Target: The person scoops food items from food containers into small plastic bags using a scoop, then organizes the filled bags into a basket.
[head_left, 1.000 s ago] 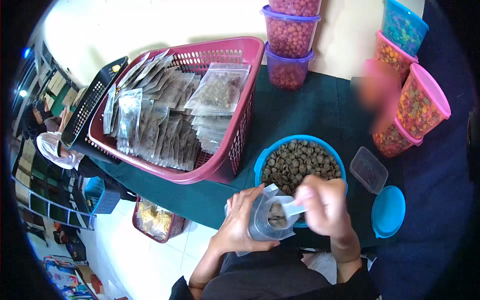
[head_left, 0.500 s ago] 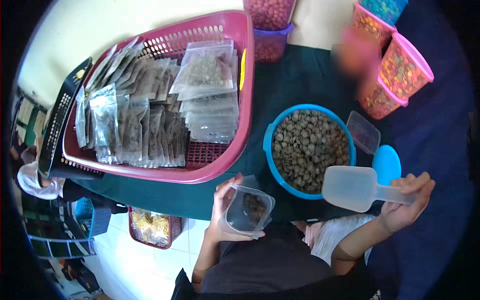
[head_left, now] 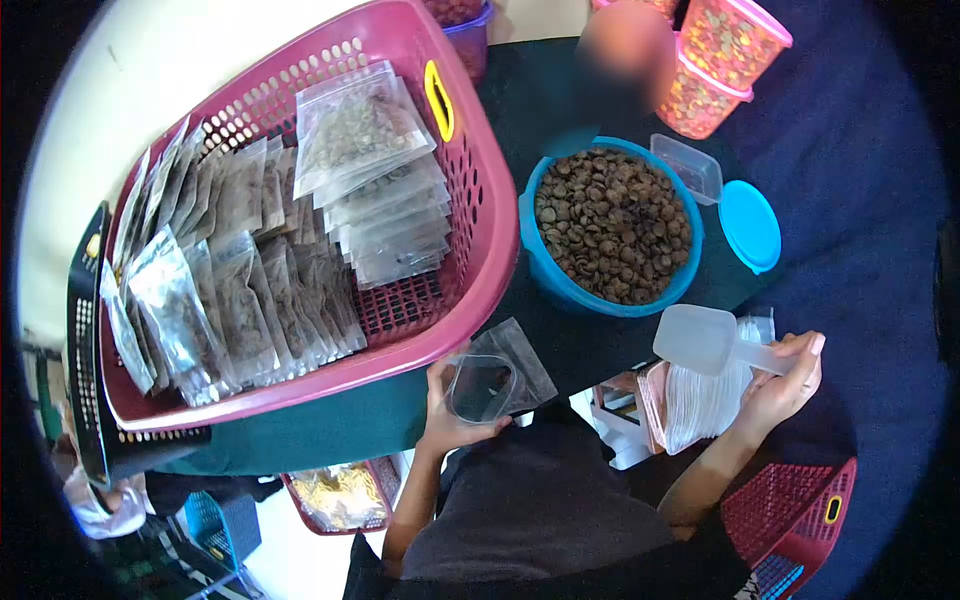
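My left hand (head_left: 447, 415) is closed around a clear plastic container (head_left: 483, 390) near the table's front edge. Against the container's far side lies a clear zip bag (head_left: 528, 362); whether my fingers grip it too is hidden. My right hand (head_left: 785, 385) grips the handle of a translucent white scoop (head_left: 697, 338), whose bowl looks empty. Just beyond the scoop stands a blue tub (head_left: 530, 240) full of brown, coin-like pieces (head_left: 615, 225). Left of my left hand, a maroon basket (head_left: 400, 370) holds many filled zip bags (head_left: 240, 300).
Behind the tub lie a clear rectangular lid or box (head_left: 690, 168) and a blue lid (head_left: 750, 227). Pink-lidded tubs (head_left: 735, 45) stand at the back right. A stack of clear bags (head_left: 705, 400) sits below the scoop. Baskets (head_left: 800, 510) are on the floor.
The view has shifted, so the table's things sit higher and further left. The scoop has moved away from the tub's rim toward me. More of the zip bag shows beside the container.
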`<state>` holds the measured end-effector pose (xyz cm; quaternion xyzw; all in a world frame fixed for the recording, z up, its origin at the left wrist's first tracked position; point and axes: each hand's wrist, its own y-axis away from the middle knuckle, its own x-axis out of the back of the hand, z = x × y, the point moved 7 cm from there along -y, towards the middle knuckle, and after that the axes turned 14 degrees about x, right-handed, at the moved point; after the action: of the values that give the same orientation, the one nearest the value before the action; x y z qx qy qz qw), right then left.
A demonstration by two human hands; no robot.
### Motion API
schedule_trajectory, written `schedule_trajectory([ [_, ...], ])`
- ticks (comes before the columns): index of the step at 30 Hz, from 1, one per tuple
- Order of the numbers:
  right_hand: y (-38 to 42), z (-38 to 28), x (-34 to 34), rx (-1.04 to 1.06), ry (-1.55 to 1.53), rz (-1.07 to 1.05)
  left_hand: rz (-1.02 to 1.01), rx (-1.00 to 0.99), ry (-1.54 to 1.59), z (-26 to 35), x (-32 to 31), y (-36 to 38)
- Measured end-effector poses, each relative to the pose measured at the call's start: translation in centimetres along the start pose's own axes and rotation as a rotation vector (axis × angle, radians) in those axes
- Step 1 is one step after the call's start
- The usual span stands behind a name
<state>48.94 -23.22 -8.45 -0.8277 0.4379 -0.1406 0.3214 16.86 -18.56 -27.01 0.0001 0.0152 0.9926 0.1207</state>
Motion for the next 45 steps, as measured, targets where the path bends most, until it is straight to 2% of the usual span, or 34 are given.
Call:
schedule_trajectory([
  [2, 0.4, -0.8, 0.4, 0.034, 0.037, 0.053, -0.026, 0.057, 0.055, -0.7, -0.1, -0.5],
  [5, 0.8, -0.9, 2.4, 0.087, 0.103, 0.088, -0.05, -0.027, 0.082, 0.3, -1.1, -1.4],
  [8, 0.4, -1.2, 2.9, 0.073, 0.213, 0.113, -0.092, -0.001, 0.127, 0.7, -2.5, -2.2],
  [12, -2.3, -1.0, 2.1, 0.215, 0.315, 0.037, -0.134, -0.019, 0.015, 0.7, -4.0, -2.9],
  [13, -3.0, -0.5, 1.4, 0.155, 0.26, 0.031, -0.142, 0.002, -0.003, 0.9, -4.4, -3.0],
  [14, -4.2, -0.5, 0.2, 0.324, 0.271, -0.065, -0.153, 0.017, -0.014, 0.8, -4.9, -3.3],
  [15, -5.1, -0.6, -1.1, 0.325, 0.261, -0.202, -0.12, -0.054, -0.104, 0.9, -5.0, -3.4],
  [16, -5.9, 0.0, -2.2, 0.408, 0.231, -0.21, -0.09, -0.047, -0.137, 0.8, -5.1, -3.5],
  [18, -7.1, 0.2, -5.4, 0.428, 0.207, -0.381, -0.045, -0.05, -0.175, 1.8, -5.4, -3.8],
  [20, -8.0, 0.6, -8.7, 0.482, 0.258, -0.51, 0.013, -0.176, -0.381, 3.9, -5.9, -3.8],
  [21, -8.2, 1.1, -10.2, 0.492, 0.268, -0.586, 0.031, -0.181, -0.389, 4.3, -5.9, -3.8],
  [25, -8.2, 1.9, -14.3, 0.5, 0.299, -0.845, 0.08, -0.132, -0.491, 4.1, -5.6, -3.9],
  [28, -8.0, 2.8, -15.6, 0.564, 0.384, -0.92, 0.094, -0.008, -0.479, 3.9, -5.5, -3.7],
  [33, -9.1, 3.8, -13.8, 0.46, 0.145, -0.782, 0.197, 0.036, -0.479, 4.8, -6.2, -3.7],
  [37, -9.0, 6.9, -10.8, 0.395, 0.039, -0.699, 0.24, 0.092, -0.635, 5.9, -6.7, -4.1],
  [39, -8.7, 8.1, -8.2, 0.438, -0.044, -0.444, 0.248, 0.111, -0.526, 5.8, -6.9, -4.1],
  [40, -8.5, 8.5, -8.0, 0.426, -0.054, -0.458, 0.259, 0.128, -0.529, 5.6, -6.9, -4.0],
  [43, -8.4, 10.1, -7.2, 0.322, -0.258, -0.37, 0.269, 0.209, -0.598, 5.2, -7.2, -4.1],
  [45, -7.9, 11.9, -7.4, 0.149, -0.441, -0.323, 0.294, 0.184, -0.637, 5.6, -7.5, -4.0],
])
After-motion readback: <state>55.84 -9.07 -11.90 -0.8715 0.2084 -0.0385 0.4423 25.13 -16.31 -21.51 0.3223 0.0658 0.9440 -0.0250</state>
